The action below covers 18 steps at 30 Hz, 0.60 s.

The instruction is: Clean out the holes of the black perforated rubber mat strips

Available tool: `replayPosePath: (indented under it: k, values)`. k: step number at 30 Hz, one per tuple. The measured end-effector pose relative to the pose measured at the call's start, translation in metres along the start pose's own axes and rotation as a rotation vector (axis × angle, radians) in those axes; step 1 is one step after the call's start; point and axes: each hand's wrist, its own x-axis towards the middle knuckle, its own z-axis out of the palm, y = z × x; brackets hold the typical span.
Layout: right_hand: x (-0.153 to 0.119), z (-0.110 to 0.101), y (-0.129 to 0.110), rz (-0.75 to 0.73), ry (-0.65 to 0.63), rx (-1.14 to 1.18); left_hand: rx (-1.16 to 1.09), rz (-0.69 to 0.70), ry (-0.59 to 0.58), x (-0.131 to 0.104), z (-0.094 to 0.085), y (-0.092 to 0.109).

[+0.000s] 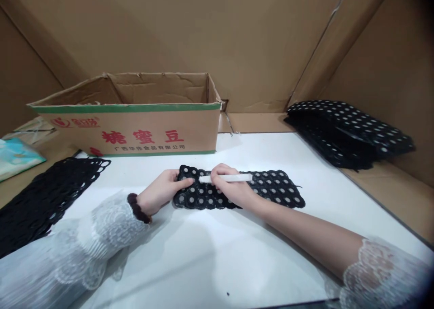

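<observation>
A black strip dotted with rows of pale round spots (278, 189) lies flat on the white tabletop. My left hand (166, 189) grips its left end, the thumb on top and the other fingers out of sight beneath the edge. Over the strip's middle, my right hand (230, 184) is closed around a slim white stick-like tool (237, 178). The tool's left tip points at the spots just right of my left thumb; whether it touches them I cannot tell.
An open cardboard box (135, 128) with red lettering stands behind the strip. Black openwork sheets (40, 196) lie at left, beside a teal-and-white packet (20, 157). A stack of black spotted pieces (349, 133) sits at the right back. Cardboard walls (257, 42) enclose the table (183, 264).
</observation>
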Motion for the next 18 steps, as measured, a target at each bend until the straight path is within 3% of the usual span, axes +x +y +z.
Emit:
replayPosePath:
  k: [6,10,15,18]
  values:
    - [0.002,0.0,0.0,-0.017,-0.049,-0.001,0.179,0.121,0.167,0.0,0.006,-0.003]
    - [0.001,0.001,-0.002,-0.032,-0.075,-0.026,0.282,0.204,0.186,-0.004,0.011,-0.003]
    - [-0.003,0.007,-0.009,-0.094,-0.106,-0.095,0.751,0.348,0.386,-0.014,0.022,-0.001]
    - [-0.004,0.013,-0.01,-0.137,-0.132,-0.178,0.915,0.374,0.421,-0.019,0.029,-0.002]
